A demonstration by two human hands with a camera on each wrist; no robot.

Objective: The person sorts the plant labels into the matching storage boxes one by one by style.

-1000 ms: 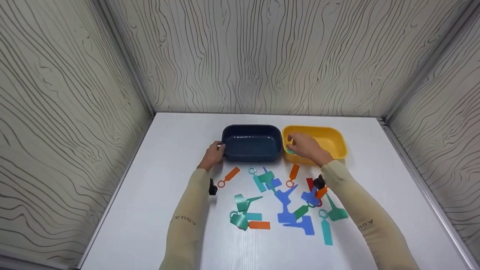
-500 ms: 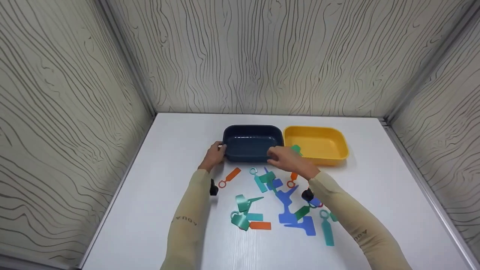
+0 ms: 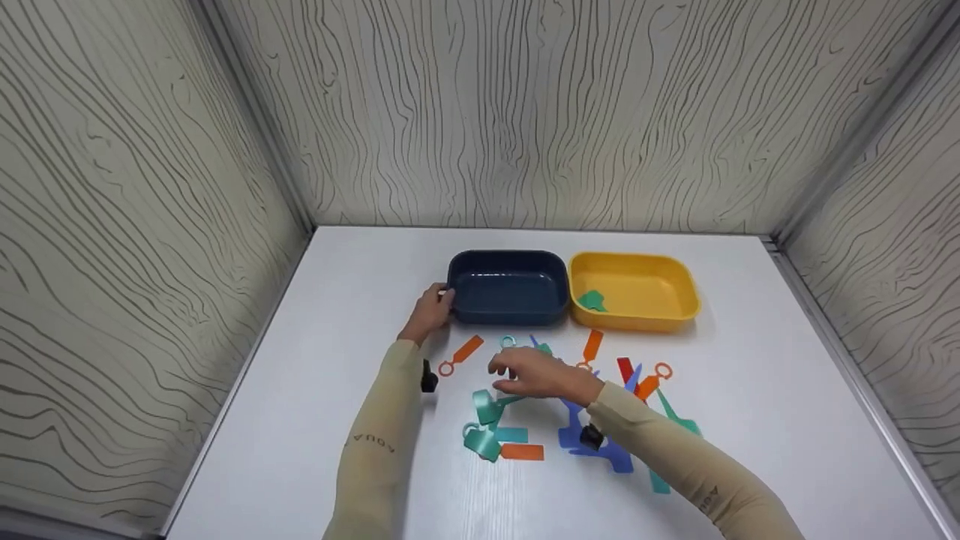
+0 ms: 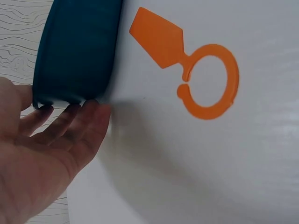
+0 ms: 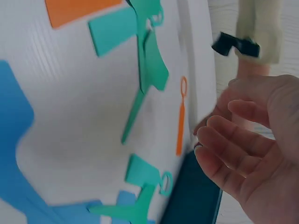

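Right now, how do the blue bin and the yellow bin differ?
Colour: the blue bin is dark, while the yellow bin is bright. Contents: the yellow bin has a green piece inside; none shows in the blue bin. Contact: the left hand touches the blue bin; neither hand touches the yellow bin. Both are open-topped with rounded corners.

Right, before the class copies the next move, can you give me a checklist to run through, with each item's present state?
1. Left hand against the dark blue rounded-rectangular tray: ok, touching its left end.
2. That hand's hold firm: cannot tell.
3. Right hand free: ok, no tag in it, fingers loosely curled.
4. Yellow rounded-rectangular tray upright: ok, with a flat green piece inside.
5. Glossy green tag nearest the wearer separated: not ok, it overlaps a flat orange rectangular-ended tag.
6. Ring-ended flat orange tag near the left hand lying apart from other tags: ok.
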